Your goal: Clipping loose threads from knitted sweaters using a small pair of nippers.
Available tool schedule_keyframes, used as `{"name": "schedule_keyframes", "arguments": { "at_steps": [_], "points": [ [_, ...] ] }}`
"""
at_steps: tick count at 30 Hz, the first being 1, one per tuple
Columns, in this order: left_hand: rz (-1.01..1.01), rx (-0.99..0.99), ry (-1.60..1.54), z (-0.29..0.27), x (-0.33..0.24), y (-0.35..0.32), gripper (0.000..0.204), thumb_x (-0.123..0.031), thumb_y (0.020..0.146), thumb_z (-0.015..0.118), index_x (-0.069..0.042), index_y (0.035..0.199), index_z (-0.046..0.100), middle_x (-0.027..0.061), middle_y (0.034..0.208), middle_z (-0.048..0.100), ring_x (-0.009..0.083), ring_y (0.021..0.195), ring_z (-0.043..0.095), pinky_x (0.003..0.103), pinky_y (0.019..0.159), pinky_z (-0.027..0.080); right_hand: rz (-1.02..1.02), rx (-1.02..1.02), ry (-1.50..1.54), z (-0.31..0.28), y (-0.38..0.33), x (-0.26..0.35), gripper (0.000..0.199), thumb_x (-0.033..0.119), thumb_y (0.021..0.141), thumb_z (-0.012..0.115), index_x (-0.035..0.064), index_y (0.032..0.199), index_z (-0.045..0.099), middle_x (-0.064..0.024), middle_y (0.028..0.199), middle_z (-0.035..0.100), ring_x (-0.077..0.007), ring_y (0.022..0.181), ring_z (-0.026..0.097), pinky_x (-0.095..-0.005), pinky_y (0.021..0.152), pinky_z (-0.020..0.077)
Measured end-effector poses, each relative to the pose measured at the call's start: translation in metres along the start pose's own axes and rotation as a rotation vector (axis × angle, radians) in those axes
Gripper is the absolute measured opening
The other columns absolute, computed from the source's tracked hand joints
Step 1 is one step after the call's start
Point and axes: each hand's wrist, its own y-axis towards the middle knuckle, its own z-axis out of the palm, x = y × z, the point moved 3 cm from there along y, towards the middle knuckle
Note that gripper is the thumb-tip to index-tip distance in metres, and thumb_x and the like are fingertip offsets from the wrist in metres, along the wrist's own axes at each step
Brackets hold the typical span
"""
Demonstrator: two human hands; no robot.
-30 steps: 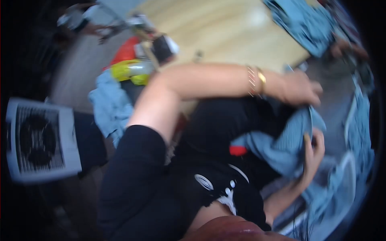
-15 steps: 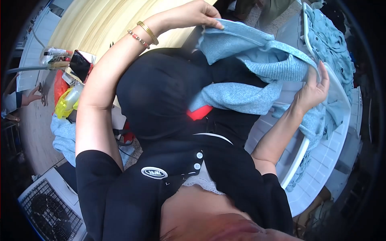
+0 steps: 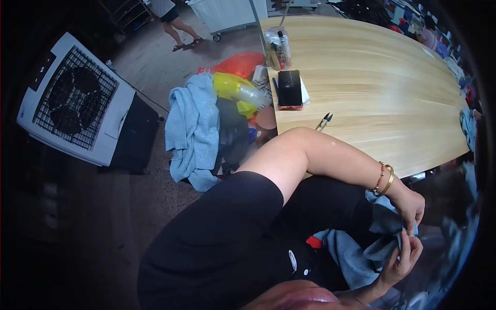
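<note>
A light blue knitted garment (image 3: 354, 256), seemingly a sweater, lies bunched over my lap at the lower right, with a patch of red (image 3: 313, 242) beside it. My left hand (image 3: 411, 206), with bangles at the wrist, reaches across and pinches the edge of the knit. Just below, my right hand (image 3: 404, 258) grips the same edge between thumb and fingers, the two hands almost touching. Part of the garment is hidden behind the hands and in shadow.
A wooden table (image 3: 372, 77) stands ahead, bearing snips (image 3: 324, 122), a black phone (image 3: 290, 89) and a clear jar (image 3: 278, 49). Another blue knit (image 3: 194, 126) and a yellow bag (image 3: 230, 87) hang left of it. An air cooler (image 3: 77, 98) stands far left; a person (image 3: 175, 23) is behind.
The view has swung to the left, so the air cooler and more of the table show. My hands, earlier far apart stretching the knit, have come together at its edge.
</note>
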Motion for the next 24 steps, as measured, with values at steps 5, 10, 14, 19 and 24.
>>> {"name": "schedule_keyframes", "arguments": {
  "at_steps": [5,10,14,19,24],
  "points": [
    [0.015,0.022,-0.106,0.005,0.006,0.012,0.030,-0.028,0.078,0.075,-0.004,0.096,0.073,0.0084,0.084,0.071,0.0148,0.079,0.065,0.030,0.068,0.050,0.002,-0.039,-0.003,-0.005,-0.001,-0.010,0.033,-0.008,0.083,0.058,0.0003,0.114,0.064,-0.0121,0.097,0.054,-0.0229,0.090,0.056,-0.0297,0.080,0.0451],
    [-0.089,0.014,-0.304,0.005,0.011,0.020,0.033,-0.032,0.076,0.078,-0.002,0.090,0.073,0.0077,0.083,0.071,0.0128,0.079,0.064,0.030,0.067,0.050,0.137,-0.077,0.049,-0.005,-0.002,-0.024,0.027,-0.007,0.087,0.056,-0.0015,0.112,0.064,-0.0113,0.098,0.056,-0.0206,0.091,0.057,-0.0280,0.080,0.0455],
    [-0.130,0.055,-0.317,0.002,0.005,0.012,0.041,-0.036,0.069,0.084,-0.004,0.092,0.073,0.0055,0.087,0.069,0.0125,0.082,0.061,0.028,0.065,0.048,0.176,-0.180,0.067,0.002,-0.004,-0.030,0.023,-0.009,0.087,0.058,-0.0056,0.109,0.064,-0.0118,0.095,0.058,-0.0202,0.088,0.058,-0.0292,0.081,0.0461],
    [0.187,-0.031,0.014,0.006,0.002,0.012,0.053,-0.043,0.065,0.084,-0.001,0.096,0.071,0.0116,0.087,0.071,0.0227,0.087,0.067,0.033,0.074,0.052,0.242,-0.252,0.124,0.007,-0.007,-0.034,0.020,-0.009,0.086,0.060,-0.0077,0.105,0.065,-0.0106,0.092,0.059,-0.0185,0.086,0.058,-0.0285,0.080,0.0466],
    [0.276,-0.074,0.199,0.004,0.019,0.022,0.052,-0.048,0.073,0.076,-0.004,0.101,0.071,0.0145,0.093,0.071,0.0257,0.089,0.067,0.034,0.075,0.052,0.314,-0.200,0.152,0.007,0.001,-0.030,0.018,-0.005,0.088,0.062,-0.0052,0.105,0.066,-0.0103,0.095,0.061,-0.0179,0.088,0.058,-0.0264,0.083,0.0454]
  ]
}}
